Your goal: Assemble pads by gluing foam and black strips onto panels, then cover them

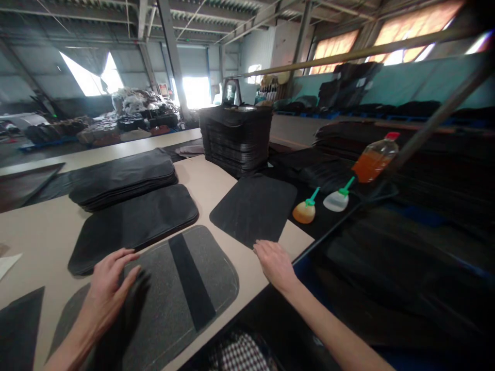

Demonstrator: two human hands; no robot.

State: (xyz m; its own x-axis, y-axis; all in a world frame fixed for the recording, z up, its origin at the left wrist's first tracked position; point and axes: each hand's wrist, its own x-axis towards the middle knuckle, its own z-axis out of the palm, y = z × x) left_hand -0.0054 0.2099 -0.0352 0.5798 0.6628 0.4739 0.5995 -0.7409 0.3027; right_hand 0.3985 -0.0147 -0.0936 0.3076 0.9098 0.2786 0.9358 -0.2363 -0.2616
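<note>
In the head view, a grey felt-like mat (154, 288) with rounded corners and a black strip (193, 283) across it lies before me on the table. My left hand (112, 283) is over its far left part, thumb and fingers apart, with nothing held. To the right, my right hand (273, 260) has its fingers pressed together at the near edge of a black rounded sheet (255, 206); its thumb is hidden. Beyond my left hand are a black padded mat (135, 226) and a stack of black mats (124, 175).
A tall stack of black pieces (235, 136) stands farther back. On the right are two squeeze bottles with green nozzles (304, 211) (336, 200) and a red-capped bottle of orange liquid (375, 158). The table edge (309, 252) runs diagonally near my right hand.
</note>
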